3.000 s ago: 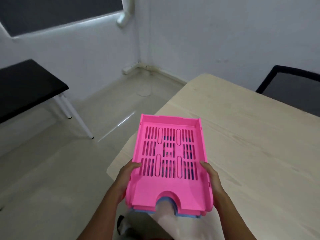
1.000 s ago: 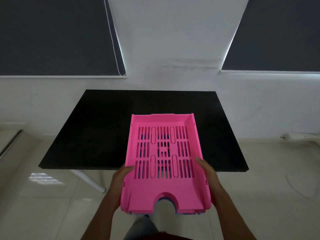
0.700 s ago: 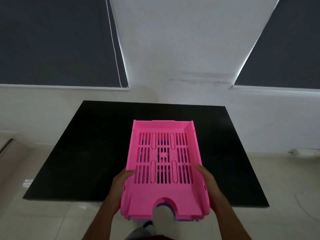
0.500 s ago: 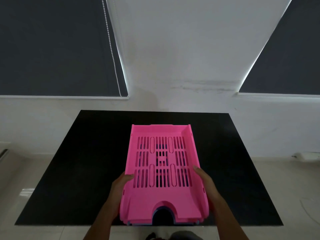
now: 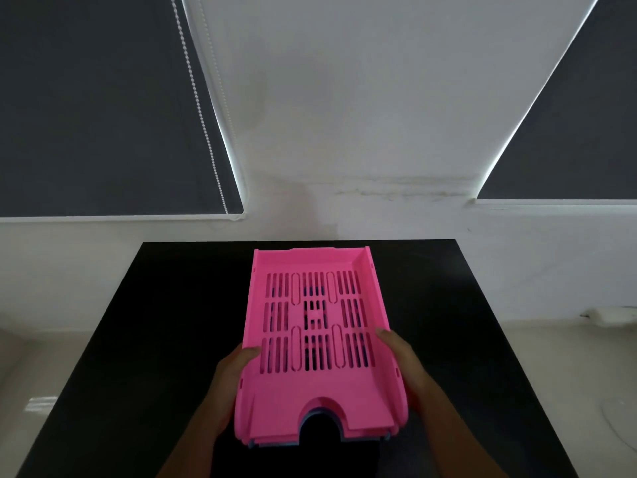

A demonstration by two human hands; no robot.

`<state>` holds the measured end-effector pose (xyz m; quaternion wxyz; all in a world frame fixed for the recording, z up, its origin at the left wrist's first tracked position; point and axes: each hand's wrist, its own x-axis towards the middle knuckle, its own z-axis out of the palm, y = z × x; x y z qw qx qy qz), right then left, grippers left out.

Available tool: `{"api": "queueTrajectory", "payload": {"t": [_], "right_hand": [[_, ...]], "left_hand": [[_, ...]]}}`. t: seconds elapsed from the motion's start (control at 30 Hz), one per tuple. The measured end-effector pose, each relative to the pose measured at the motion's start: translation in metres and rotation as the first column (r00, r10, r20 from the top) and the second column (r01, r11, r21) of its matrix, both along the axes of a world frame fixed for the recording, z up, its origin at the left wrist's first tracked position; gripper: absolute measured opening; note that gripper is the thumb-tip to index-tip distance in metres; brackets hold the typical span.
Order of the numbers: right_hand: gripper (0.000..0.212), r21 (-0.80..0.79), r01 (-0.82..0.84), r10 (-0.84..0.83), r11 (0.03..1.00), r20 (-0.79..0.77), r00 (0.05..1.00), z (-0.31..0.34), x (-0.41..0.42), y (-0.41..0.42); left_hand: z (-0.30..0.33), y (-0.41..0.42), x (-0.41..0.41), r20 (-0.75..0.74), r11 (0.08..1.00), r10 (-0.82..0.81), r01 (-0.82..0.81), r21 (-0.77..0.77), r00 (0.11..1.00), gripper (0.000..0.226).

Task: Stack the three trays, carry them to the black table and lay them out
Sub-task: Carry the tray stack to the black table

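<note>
Your left hand (image 5: 229,381) and right hand (image 5: 405,365) grip the stacked slotted pink plastic tray (image 5: 317,343) over the matte black bench (image 5: 144,339).

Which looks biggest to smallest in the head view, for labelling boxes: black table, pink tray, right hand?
1. black table
2. pink tray, though it is nearer the camera, so it looks enlarged
3. right hand, gripping the tray's side

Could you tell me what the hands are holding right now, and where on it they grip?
Both hands hold the stack of trays, pink on top: the left hand on its left side wall, the right hand on its right, near the notched front end.
</note>
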<state>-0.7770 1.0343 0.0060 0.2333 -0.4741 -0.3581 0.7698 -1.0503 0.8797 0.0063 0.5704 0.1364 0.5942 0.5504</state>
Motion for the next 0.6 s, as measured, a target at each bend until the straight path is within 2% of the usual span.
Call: {"api": "queueTrajectory", "payload": {"t": [0.27,0.47,0.6], "right_hand": [[0.053,-0.013,-0.007,0.007,1.000,-0.003,1.000,0.000,-0.007,0.030],[0.053,-0.018,-0.061,0.061,0.998,0.017,0.998,0.001,-0.008,0.042],[0.052,0.105,-0.066,0.058,0.992,0.080,0.995,0.008,-0.007,0.039]], "left_hand": [[0.003,0.031,-0.007,-0.055,1.000,-0.017,0.017,-0.009,0.998,0.036],[0.006,0.037,-0.005,-0.072,0.999,-0.033,0.034,0.007,0.997,0.049],[0.007,0.041,-0.003,-0.121,0.999,0.044,-0.041,0.025,0.992,0.067]]}}
